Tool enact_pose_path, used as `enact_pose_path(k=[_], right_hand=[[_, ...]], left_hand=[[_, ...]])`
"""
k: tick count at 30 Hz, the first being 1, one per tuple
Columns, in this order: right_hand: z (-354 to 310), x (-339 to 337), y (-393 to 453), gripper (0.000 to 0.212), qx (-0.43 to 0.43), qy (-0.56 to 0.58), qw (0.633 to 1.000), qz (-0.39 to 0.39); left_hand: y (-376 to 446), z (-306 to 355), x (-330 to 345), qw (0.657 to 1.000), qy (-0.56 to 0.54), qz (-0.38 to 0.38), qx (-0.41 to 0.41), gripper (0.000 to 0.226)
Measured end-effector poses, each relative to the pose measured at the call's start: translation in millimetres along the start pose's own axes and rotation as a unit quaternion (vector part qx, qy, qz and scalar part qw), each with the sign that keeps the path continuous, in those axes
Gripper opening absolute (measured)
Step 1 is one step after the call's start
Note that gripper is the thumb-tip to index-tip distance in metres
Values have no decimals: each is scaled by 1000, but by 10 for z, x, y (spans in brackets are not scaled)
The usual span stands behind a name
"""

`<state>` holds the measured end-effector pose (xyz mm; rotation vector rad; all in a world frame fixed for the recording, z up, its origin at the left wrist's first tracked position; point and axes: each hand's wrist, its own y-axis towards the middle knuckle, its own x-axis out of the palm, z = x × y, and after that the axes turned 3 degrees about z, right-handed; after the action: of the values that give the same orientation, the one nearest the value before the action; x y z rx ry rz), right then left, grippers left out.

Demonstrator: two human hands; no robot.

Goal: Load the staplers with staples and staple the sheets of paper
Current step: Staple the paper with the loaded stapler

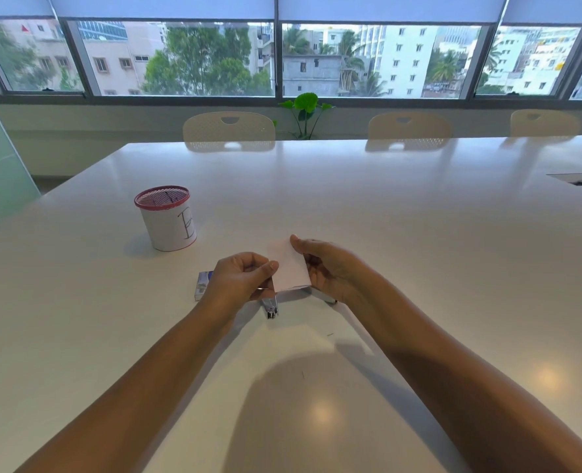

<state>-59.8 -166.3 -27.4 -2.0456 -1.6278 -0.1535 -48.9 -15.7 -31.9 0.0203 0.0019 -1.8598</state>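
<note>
A small white sheet of paper (288, 266) is held up just above the white table (385, 216), between both hands. My left hand (240, 279) pinches its left edge with thumb and fingers. My right hand (330, 268) grips its right side, thumb on top. Below the hands a metal stapler (271, 307) lies on the table, partly hidden by my left hand and the paper. A second stapler's metal end (323, 297) shows under my right hand. A small box of staples (201, 285) lies left of my left hand.
A red mesh cup (166, 218) wrapped in white paper with a letter on it stands at the left. Loose staples (330, 334) lie on the near table. Chairs (230, 128) line the far edge, with a cable slot (578, 179) at far right.
</note>
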Motion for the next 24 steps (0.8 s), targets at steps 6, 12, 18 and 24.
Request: enact_pose_path(k=[6, 12, 18, 24], right_hand=[[-85, -19, -30, 9, -37, -43, 998, 0], [-35, 60, -71, 13, -9, -128, 991, -26], [29, 71, -79, 38, -2, -118, 992, -49], [21, 58, -74, 28, -9, -83, 995, -59]], left_hand=[[-53, 21, 72, 999, -9, 21, 31, 11], [-36, 34, 9, 999, 8, 39, 37, 23], [25, 11, -20, 994, 42, 54, 88, 21], [74, -38, -53, 987, 66, 90, 113, 27]])
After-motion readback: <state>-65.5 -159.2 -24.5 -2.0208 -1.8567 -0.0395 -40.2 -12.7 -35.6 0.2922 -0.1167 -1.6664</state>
